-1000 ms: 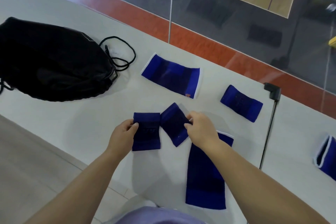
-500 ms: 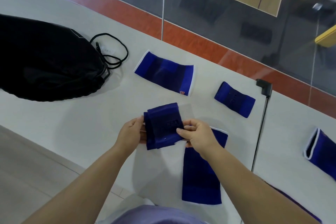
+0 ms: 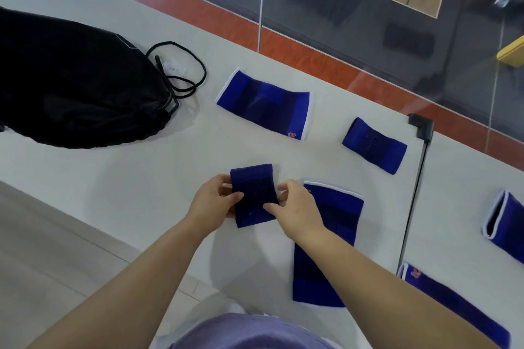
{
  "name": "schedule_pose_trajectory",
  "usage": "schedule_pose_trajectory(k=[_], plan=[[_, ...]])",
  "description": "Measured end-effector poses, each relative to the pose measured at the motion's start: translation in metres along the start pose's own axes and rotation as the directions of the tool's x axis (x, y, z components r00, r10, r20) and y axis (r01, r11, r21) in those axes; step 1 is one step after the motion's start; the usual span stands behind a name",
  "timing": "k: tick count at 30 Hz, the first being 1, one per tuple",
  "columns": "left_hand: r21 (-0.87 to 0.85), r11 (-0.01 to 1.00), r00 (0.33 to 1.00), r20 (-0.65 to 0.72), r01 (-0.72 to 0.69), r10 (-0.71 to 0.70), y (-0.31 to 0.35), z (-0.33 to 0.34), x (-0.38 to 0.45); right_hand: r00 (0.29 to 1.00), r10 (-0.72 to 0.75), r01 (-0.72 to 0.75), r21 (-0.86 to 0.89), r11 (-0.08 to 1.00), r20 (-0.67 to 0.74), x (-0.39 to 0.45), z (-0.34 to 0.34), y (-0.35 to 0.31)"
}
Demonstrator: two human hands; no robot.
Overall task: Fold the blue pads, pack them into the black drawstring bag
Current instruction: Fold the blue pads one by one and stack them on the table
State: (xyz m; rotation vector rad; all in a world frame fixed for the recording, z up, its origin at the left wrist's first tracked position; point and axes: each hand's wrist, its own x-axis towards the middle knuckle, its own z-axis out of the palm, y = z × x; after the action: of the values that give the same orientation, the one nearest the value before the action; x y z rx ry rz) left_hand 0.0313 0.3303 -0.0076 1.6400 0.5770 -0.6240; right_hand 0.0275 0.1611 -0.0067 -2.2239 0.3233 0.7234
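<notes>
A small dark blue pad (image 3: 254, 194), folded in half, is held just above the white table between both hands. My left hand (image 3: 211, 204) pinches its left edge and my right hand (image 3: 297, 208) pinches its right edge. The black drawstring bag (image 3: 71, 85) lies at the far left with its cords (image 3: 184, 71) looped beside its mouth. Flat blue pads lie around: a wide one (image 3: 263, 105) behind my hands, a small one (image 3: 374, 146) to the right, and a long one (image 3: 326, 249) partly under my right forearm.
Two more blue pads lie at the right edge (image 3: 506, 221) and lower right (image 3: 453, 303). A black cable with an angled plug (image 3: 421, 127) runs down the table (image 3: 127, 178). The table's far edge meets a glass panel; its near edge runs along the lower left.
The two halves of the small pad, spread flat a second ago, have been brought together into one folded stack. Both hands now pinch it from either side.
</notes>
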Motion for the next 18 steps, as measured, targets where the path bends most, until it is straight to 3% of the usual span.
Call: schedule_pose_trajectory(k=[2,7,13,18], plan=[[-0.006,1.000,0.999,0.039,-0.010,0.010,-0.001,-0.002,-0.002,1.000,-0.010,0.009,0.001,1.000,0.006,-0.001,-0.001,0.002],[-0.063,0.998,0.985,0.174,0.008,0.003,-0.003,-0.005,-0.008,0.986,-0.021,-0.022,0.247,0.969,0.167,0.001,-0.009,0.006],[-0.100,0.995,0.964,0.266,0.012,0.015,-0.003,-0.009,-0.014,0.959,-0.048,-0.099,0.486,0.869,0.280,-0.008,-0.027,0.013],[-0.264,0.964,0.932,0.354,0.016,0.082,0.003,-0.011,-0.018,0.938,-0.125,-0.133,0.666,0.734,0.324,-0.014,-0.035,0.022]])
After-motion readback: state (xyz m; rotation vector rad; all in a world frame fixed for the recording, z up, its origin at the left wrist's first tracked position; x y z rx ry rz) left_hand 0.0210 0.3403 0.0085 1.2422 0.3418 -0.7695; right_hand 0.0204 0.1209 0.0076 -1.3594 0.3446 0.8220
